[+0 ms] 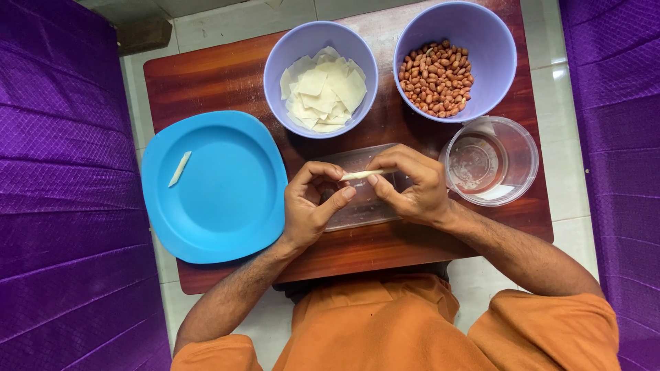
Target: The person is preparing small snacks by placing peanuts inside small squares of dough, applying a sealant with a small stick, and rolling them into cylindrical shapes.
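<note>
Grip: both hands pinch a thin rolled pastry stick (363, 174); left hand (313, 199) at its 9 o'clock end, right hand (411, 185) at 3 o'clock.
Place: stick held over the clear rectangular tray (357, 209).
Doing it well: roll with even, light fingertip pressure.
Nearby: finished roll (179, 168) on blue plate (227, 206).

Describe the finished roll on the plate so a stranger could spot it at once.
Start at the wooden table and find the big blue plate on its left side. Near the plate's left rim lies a single pale roll, thin and slanted. Unlike the similar roll pinched between both hands, it lies alone and untouched.
</note>
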